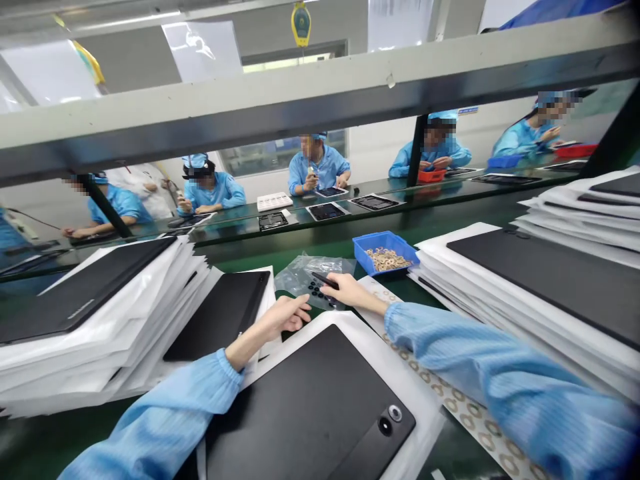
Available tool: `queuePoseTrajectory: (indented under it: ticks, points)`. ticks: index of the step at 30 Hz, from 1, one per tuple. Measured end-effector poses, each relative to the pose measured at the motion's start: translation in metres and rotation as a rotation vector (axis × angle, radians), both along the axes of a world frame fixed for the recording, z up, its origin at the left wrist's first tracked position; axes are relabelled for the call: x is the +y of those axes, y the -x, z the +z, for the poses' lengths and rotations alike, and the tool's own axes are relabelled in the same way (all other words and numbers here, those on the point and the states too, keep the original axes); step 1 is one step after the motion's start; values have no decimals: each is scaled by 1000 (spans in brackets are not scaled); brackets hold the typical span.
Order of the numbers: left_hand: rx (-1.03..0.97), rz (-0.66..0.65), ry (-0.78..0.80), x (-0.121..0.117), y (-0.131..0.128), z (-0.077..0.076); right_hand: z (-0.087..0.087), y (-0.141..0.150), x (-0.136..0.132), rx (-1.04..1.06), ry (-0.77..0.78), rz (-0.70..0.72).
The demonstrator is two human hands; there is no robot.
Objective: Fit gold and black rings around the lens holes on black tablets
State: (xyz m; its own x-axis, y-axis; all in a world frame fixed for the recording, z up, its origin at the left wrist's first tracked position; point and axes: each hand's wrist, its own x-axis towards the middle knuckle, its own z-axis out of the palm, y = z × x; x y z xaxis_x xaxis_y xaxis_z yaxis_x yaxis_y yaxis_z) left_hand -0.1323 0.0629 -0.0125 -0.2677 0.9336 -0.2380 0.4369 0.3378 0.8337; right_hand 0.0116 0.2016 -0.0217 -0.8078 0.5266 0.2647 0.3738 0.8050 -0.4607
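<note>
My right hand (347, 291) is closed round a dark pen-shaped tool (326, 280), held over a clear plastic bag (295, 275). Small black round pieces (315, 288) lie on the bag beneath the tool. Close by on the left, my left hand (289, 313) hovers near the bag with its fingers loosely apart and nothing visible in them. In front of me a black tablet (305, 407) rests back side up on a white sheet (425, 417), its camera rings at the lower right. Under my right forearm runs a strip of ring-shaped stickers (455, 403).
Tablets layered with white sheets form a left stack (125, 333) and a right stack (480, 293). Another tablet (215, 317) lies beside the left stack. A blue bin (364, 257) holds small tan rings. Beyond a shelf beam (250, 107), several co-workers sit at a bench.
</note>
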Motion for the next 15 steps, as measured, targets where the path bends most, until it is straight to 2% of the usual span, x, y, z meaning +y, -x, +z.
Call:
queuePoseTrajectory:
  ticks: [4, 7, 15]
  points:
    - [-190, 115, -63, 18, -20, -9, -14, 1, 0, 83, 13, -22]
    - [-287, 159, -97, 32, -28, -12, -19, 1, 0, 120, 10, -40]
    - [-426, 181, -110, 35, -16, -15, -17, -2, -1, 191, 20, -55]
